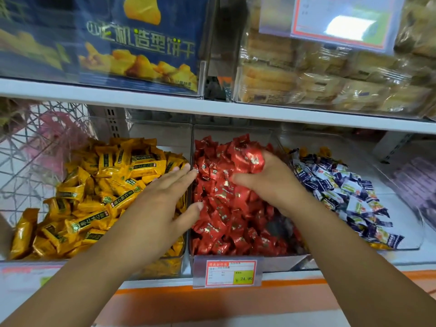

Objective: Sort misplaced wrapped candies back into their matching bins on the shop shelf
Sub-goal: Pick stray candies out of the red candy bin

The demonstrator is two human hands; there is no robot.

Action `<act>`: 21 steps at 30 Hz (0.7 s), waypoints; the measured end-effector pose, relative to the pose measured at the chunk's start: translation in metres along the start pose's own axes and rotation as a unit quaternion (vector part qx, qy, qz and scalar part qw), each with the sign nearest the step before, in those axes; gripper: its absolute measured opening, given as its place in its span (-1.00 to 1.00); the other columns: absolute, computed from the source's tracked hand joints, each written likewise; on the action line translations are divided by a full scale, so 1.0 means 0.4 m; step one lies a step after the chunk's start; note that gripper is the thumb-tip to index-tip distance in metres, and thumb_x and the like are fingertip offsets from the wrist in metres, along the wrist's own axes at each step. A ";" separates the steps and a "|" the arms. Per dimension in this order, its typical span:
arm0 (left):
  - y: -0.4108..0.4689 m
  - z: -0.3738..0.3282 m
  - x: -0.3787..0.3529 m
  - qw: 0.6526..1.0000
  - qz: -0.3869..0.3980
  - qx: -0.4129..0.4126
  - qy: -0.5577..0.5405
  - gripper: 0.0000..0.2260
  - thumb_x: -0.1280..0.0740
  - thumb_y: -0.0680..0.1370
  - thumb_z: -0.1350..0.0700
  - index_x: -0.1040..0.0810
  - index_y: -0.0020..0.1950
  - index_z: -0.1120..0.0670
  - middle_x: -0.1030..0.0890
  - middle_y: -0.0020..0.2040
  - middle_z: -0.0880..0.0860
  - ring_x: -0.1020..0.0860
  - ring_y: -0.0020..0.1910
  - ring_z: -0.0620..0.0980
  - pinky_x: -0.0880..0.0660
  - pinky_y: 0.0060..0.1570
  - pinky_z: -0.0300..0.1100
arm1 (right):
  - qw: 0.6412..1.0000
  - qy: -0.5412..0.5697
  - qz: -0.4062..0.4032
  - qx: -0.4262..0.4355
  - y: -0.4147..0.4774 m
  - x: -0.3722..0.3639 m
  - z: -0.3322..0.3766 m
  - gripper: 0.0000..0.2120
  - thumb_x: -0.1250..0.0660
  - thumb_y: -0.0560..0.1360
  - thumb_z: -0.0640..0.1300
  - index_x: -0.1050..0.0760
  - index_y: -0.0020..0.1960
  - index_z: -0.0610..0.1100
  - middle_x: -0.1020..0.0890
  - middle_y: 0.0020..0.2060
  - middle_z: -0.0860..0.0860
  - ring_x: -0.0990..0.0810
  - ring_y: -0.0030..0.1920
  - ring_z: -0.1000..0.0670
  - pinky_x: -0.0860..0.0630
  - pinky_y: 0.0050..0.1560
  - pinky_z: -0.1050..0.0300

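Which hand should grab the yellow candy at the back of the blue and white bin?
Right, probably. The right hand, gripping red candies, is nearer the yellow candy, once it drops them. The left hand lies flat over the yellow bin, farther off.

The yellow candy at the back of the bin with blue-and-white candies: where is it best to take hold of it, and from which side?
Probably its upper end, pinched from above: only that part of the yellow candy shows above the blue-and-white candies. The right hand is nearest but holds red candies; the left hand is free.
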State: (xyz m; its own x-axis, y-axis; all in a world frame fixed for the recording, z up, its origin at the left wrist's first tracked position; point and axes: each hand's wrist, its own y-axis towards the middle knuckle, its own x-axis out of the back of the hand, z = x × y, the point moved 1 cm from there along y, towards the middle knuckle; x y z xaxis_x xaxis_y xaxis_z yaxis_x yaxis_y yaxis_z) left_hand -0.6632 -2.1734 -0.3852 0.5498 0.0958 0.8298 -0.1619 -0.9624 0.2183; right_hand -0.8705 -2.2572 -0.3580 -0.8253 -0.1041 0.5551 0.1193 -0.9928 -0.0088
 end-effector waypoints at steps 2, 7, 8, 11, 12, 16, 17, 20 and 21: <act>0.000 0.002 0.000 1.000 -0.006 -0.002 -0.004 -0.27 0.10 0.36 -0.43 -0.02 0.52 -0.27 0.09 0.46 -0.40 0.16 0.45 -0.44 0.13 0.43 -0.37 | 0.999 -0.001 -0.001 0.038 0.006 -0.014 0.038 -0.84 -0.49 0.40 0.07 -0.62 -0.07 0.05 -0.69 -0.14 0.10 -0.66 -0.13 0.11 -0.61 0.04 0.01; -0.010 0.006 0.007 1.000 0.005 0.004 -0.004 -0.31 0.11 0.34 -0.47 0.02 0.46 -0.35 0.10 0.46 -0.43 0.21 0.41 -0.49 0.16 0.39 -0.41 | 0.989 -0.061 0.132 -0.019 -0.009 0.011 0.074 -0.34 -0.35 0.42 0.27 -0.16 0.45 0.37 -0.16 0.52 0.14 -0.58 0.12 0.03 -0.64 -0.24 0.19; -0.011 0.008 0.010 1.000 0.007 0.001 -0.003 -0.33 0.12 0.33 -0.48 0.03 0.43 -0.37 0.10 0.45 -0.45 0.22 0.41 -0.49 0.16 0.39 -0.41 | 0.984 -0.103 0.145 -0.025 -0.020 0.036 0.083 -0.39 -0.32 0.47 0.24 -0.17 0.45 0.37 -0.15 0.53 0.12 -0.63 -0.01 0.05 -0.62 -0.26 0.25; -0.005 0.011 0.013 1.000 0.005 -0.002 -0.009 -0.33 0.13 0.34 -0.49 0.01 0.44 -0.37 0.08 0.45 -0.46 0.21 0.41 -0.50 0.14 0.42 -0.37 | 0.945 -0.273 0.181 -0.022 -0.043 0.080 0.080 -0.60 -0.29 0.54 0.13 -0.38 0.37 0.22 -0.38 0.42 0.08 -0.64 -0.01 0.04 -0.59 -0.02 0.19; -0.002 0.010 0.013 1.000 0.002 -0.001 -0.013 -0.32 0.13 0.34 -0.49 -0.01 0.45 -0.35 0.07 0.46 -0.44 0.20 0.42 -0.49 0.13 0.44 -0.34 | 0.925 -0.325 0.197 -0.018 -0.049 0.076 0.067 -0.63 -0.30 0.55 0.09 -0.42 0.35 0.14 -0.43 0.38 0.06 -0.58 0.12 0.03 -0.53 0.11 0.17; 0.002 0.007 0.011 1.000 -0.001 0.008 0.010 -0.25 0.15 0.33 -0.47 -0.05 0.50 -0.28 0.03 0.48 -0.37 0.18 0.45 -0.43 0.13 0.45 -0.29 | 0.900 -0.391 0.180 -0.059 -0.050 0.017 -0.027 -0.46 -0.23 0.61 0.00 -0.16 0.52 -0.10 -0.33 0.44 -0.11 -0.38 0.38 -0.09 -0.34 0.29 0.15; 0.003 0.007 0.009 1.000 -0.001 0.012 0.015 -0.24 0.15 0.33 -0.47 -0.05 0.51 -0.26 0.03 0.49 -0.36 0.18 0.46 -0.41 0.14 0.45 -0.30 | 0.914 -0.358 0.173 -0.080 -0.045 0.000 -0.050 -0.35 -0.23 0.60 0.05 -0.02 0.56 -0.09 -0.25 0.48 -0.13 -0.33 0.42 -0.12 -0.31 0.35 0.11; 0.002 0.000 0.008 1.000 0.003 0.016 0.021 -0.25 0.15 0.37 -0.48 -0.02 0.52 -0.24 0.05 0.49 -0.34 0.18 0.45 -0.40 0.17 0.40 -0.35 | 0.949 -0.258 0.160 -0.077 -0.047 -0.042 -0.088 -0.24 -0.22 0.55 0.20 0.20 0.55 0.16 -0.01 0.55 -0.05 -0.13 0.51 -0.17 -0.21 0.47 -0.09; 0.002 -0.003 0.008 1.000 0.004 0.017 0.021 -0.29 0.12 0.42 -0.49 -0.02 0.53 -0.23 0.05 0.49 -0.34 0.18 0.45 -0.40 0.18 0.40 -0.36 | 0.955 -0.243 0.164 -0.055 -0.054 -0.052 -0.092 -0.26 -0.21 0.56 0.20 0.20 0.54 0.21 0.05 0.56 0.00 -0.08 0.53 -0.17 -0.18 0.48 -0.11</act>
State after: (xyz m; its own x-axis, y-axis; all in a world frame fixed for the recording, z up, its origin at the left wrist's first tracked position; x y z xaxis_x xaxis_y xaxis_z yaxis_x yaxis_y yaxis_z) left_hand -0.6626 -2.1736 -0.3815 0.5141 0.0974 0.8522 -0.1375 -0.9713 0.1940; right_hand -0.8763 -2.2359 -0.3999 -0.3977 -0.3966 0.8274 0.2464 -0.9148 -0.3200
